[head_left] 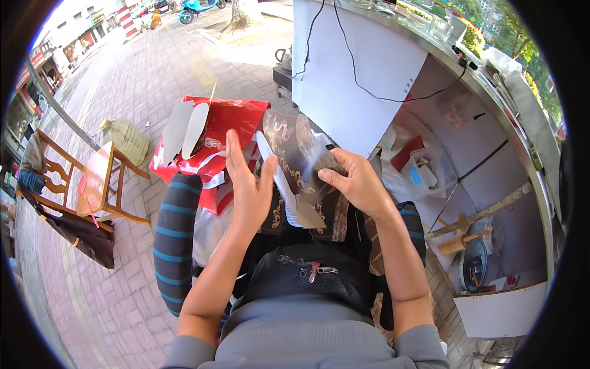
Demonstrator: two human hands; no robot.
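My left hand (247, 187) is raised with its fingers stretched out and nothing in them. Beside it, over my lap, stands a thin white piece (275, 169) with a tan lower end. Its kind is unclear, and I cannot tell whether the left thumb touches it. The thumb and fingers of my right hand (357, 186) pinch a grey-brown, blurred piece (329, 165), perhaps cloth. Dark, sheer-looking material (284, 132) with pale scroll patterns spreads across my lap behind and below both hands. A red bag (236, 120) leans at the left, with white flat oval shapes (195, 130) standing in it.
A dark, blue-striped armrest (178, 240) flanks my left side. Further left are a wooden chair (101, 178) and a pale sack (127, 140). On the right, a white counter (350, 80) has open shelving with a plastic box (428, 174) inside. A black cord (369, 95) hangs across it.
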